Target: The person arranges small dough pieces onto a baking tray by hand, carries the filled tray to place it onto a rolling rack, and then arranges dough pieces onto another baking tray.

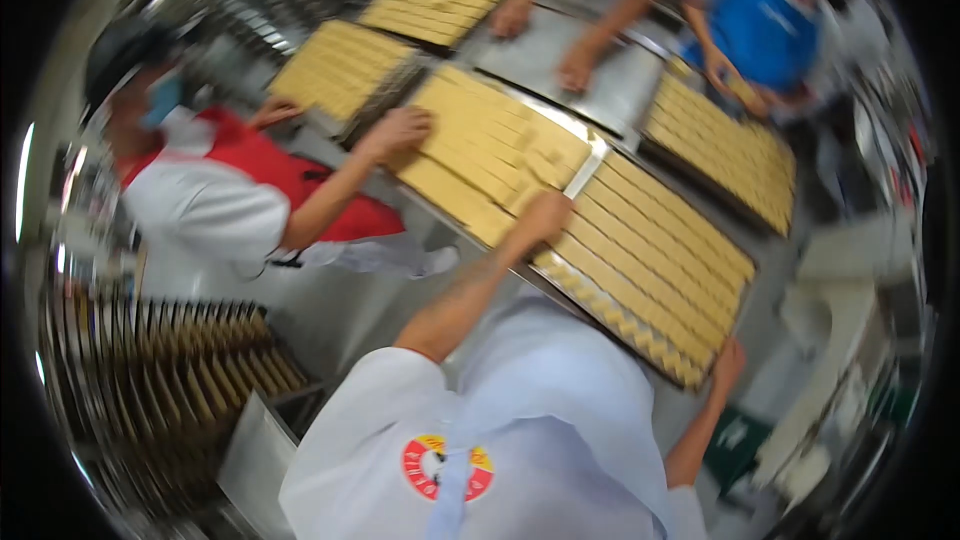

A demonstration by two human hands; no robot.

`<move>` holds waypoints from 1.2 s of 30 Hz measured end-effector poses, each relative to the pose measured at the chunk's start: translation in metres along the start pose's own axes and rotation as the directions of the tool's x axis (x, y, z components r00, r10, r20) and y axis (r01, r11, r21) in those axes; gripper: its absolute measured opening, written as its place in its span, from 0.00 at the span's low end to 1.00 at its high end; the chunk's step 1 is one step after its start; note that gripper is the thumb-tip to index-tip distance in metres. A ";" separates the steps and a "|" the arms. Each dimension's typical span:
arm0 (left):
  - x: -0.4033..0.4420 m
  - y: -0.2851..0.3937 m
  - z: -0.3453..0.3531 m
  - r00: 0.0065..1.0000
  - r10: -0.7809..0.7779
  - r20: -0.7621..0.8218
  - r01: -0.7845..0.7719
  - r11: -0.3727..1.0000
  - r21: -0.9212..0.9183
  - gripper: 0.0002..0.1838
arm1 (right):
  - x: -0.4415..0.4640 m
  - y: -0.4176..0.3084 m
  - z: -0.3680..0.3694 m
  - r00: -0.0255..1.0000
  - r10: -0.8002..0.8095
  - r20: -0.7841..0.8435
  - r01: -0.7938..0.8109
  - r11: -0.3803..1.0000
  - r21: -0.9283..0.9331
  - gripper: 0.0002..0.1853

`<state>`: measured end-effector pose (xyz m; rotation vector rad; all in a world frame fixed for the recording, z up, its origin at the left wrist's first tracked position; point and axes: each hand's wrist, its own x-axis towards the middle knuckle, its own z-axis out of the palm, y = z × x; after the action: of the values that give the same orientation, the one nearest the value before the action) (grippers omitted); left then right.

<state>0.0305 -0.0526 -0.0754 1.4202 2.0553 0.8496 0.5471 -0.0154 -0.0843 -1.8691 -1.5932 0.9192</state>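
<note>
In front of me is a metal tray (pixel 650 360) filled with long rows of cut, pale yellow dough pieces (pixel 650 250). My left hand (pixel 545 217) is closed on the tray's left end, beside a neighbouring tray. At the opposite end, my right hand (pixel 729 364) grips the tray's right edge, its fingers partly hidden and blurred. The neighbouring tray of yellow pieces (pixel 490 140) lies directly to the left, some pieces loose or uneven near my left hand.
A co-worker in a red apron (pixel 270 165) has a hand (pixel 400 130) at the left tray. Across the table, another person's hands (pixel 580 60) rest over a bare metal tray (pixel 540 50). A person in blue (pixel 765 35) handles pieces at the right tray (pixel 720 150). A loaded rack (pixel 170 370) stands lower left.
</note>
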 end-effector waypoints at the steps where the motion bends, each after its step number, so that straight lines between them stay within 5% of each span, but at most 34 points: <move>1: 0.006 0.005 -0.009 0.993 -0.080 0.092 0.085 0.995 -0.050 0.21 | -0.007 -0.033 -0.003 0.998 0.063 -0.026 -0.063 0.998 0.005 0.23; 4: 0.012 -0.005 -0.011 0.996 0.012 0.088 0.003 0.987 -0.164 0.28 | -0.004 -0.034 -0.005 0.986 -0.087 -0.146 0.085 0.996 -0.016 0.24; 6: 0.007 0.003 -0.008 0.999 -0.007 0.040 0.010 0.998 -0.067 0.28 | 0.006 -0.031 -0.017 0.997 0.024 -0.069 -0.044 0.953 -0.299 0.25; 8: -0.004 0.018 -0.012 1.000 -0.016 0.013 0.017 0.999 -0.031 0.27 | 0.011 -0.009 -0.005 0.987 -0.096 -0.130 0.091 0.995 -0.039 0.25; 11: -0.015 0.036 -0.032 0.996 -0.021 0.090 0.023 1.000 -0.011 0.26 | -0.005 -0.036 -0.015 0.981 -0.129 -0.147 0.118 0.990 -0.080 0.26; 16: -0.066 0.061 -0.052 0.996 0.002 -0.088 -0.006 0.999 -0.042 0.24 | -0.022 -0.063 -0.031 0.984 -0.078 -0.160 0.079 0.997 -0.002 0.28; 26: -0.150 0.051 -0.044 0.952 -0.182 -0.246 0.174 0.983 -0.054 0.22 | 0.020 -0.070 -0.034 0.955 -0.290 0.061 0.287 0.956 0.055 0.27; 31: -0.210 0.043 -0.049 0.868 -0.310 -0.389 0.245 0.947 -0.208 0.21 | 0.021 -0.101 -0.017 0.905 -0.378 0.193 0.372 0.926 0.071 0.25; 36: -0.291 0.028 -0.065 0.689 -0.531 -0.493 0.362 0.841 -0.401 0.20 | 0.012 -0.142 0.037 0.770 -0.532 0.353 0.438 0.842 0.316 0.25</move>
<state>0.0992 -0.3334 0.0040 0.4559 2.4456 1.4046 0.4296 0.0198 -0.0030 -1.0471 -2.0088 1.2487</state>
